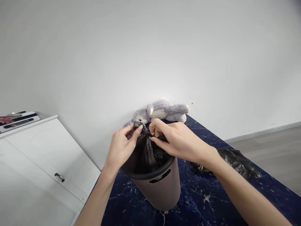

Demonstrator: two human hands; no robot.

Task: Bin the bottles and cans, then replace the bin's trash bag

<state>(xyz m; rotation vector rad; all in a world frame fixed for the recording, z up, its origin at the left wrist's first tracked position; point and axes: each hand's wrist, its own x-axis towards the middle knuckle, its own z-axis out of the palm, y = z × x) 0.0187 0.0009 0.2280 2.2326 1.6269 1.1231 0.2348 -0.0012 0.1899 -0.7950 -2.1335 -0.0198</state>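
Bag: black plastic bag (147, 150) sits inside the bin, its top gathered into a twisted neck that rises above the rim, between my two hands.
Bag's place: in the bin, near the middle of the surface, just in front of the plush toy.
Left hand: my left hand (121, 147) pinches the bunched top of the bag between thumb and fingertips, fingers curled in, not spread.
Right hand: my right hand (180, 141) comes over the bin from the right, fingers pressed together on the bag's neck, pinching it just beside the left hand's grip.
Bin: round brown bin (162, 188) with a dark rim and a slot handle in its wall, standing upright on the surface.
Surface: dark blue, with white marble-like veins (199, 201).
Second bag: another crumpled black bag (237, 161) lies flat on the surface to the right of the bin, partly behind my right forearm.
Toy: grey plush toy (160, 113) lies on its side at the far edge of the surface, against the white wall.
Cabinet: white cabinet (42, 157) with a dark handle stands to the left, apart from the surface.
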